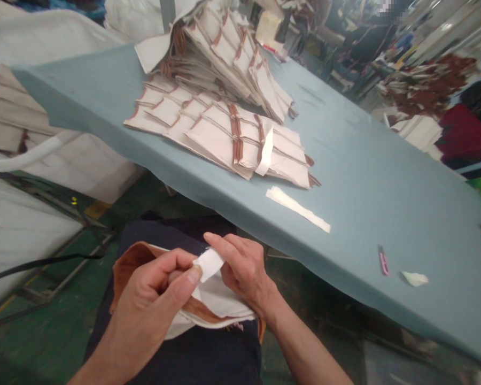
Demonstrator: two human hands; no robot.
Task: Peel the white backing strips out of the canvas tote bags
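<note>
On my lap lies a cream fabric piece (220, 297) with a brown inner side, its edge curving open. Above it, a small white strip (209, 264) spans the space between my hands. The thumb and forefinger of my left hand (156, 289) pinch the strip's near end. My right hand (244, 264) is closed at its other end, the thumb along it and the remaining fingers curled over the fabric. A small dark bit shows by the strip's upper end; what it is I cannot tell.
A blue-green table (344, 203) runs ahead. It carries stacked cream fabric pieces (216, 128) with brown edging, a loose white strip (299, 208), pink thread snips (383, 261) and a white scrap (414, 278). White bins (64, 32) stand left; a metal frame (60, 289) is below.
</note>
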